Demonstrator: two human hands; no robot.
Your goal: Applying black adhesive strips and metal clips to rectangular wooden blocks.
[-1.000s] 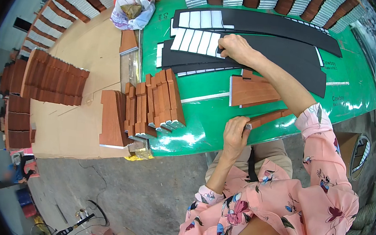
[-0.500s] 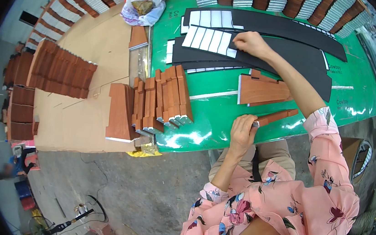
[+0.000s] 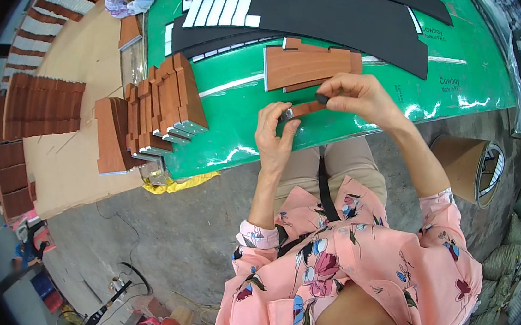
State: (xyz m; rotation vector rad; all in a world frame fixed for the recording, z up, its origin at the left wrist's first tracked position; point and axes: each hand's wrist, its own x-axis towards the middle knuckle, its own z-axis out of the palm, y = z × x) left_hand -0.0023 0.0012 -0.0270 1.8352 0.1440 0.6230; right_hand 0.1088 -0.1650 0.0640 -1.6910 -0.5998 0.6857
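One brown block (image 3: 307,108) sits near the front edge of the green surface (image 3: 227,114), its left end gripped by the left hand (image 3: 275,129) while the right hand (image 3: 359,100) pinches what may be a small dark strip (image 3: 322,98) at the other, seemingly a fitting step whose next move calls for careful alignment.

We look through the left of two head-worn fisheye lenses, steeply down and slightly forward over the person (image 3: 384,255) and the bench (image 3: 232,128). We are near enough that the torso fills much of the lower half, with the left grip (image 3: 276,135) and right grip (image 3: 365,100) around mid-view. The bench's near edge slants upward toward its near right corner; its far side runs off the top. Past the near edge we see floor (image 3: 183,237), bowing toward a dark, round rim.
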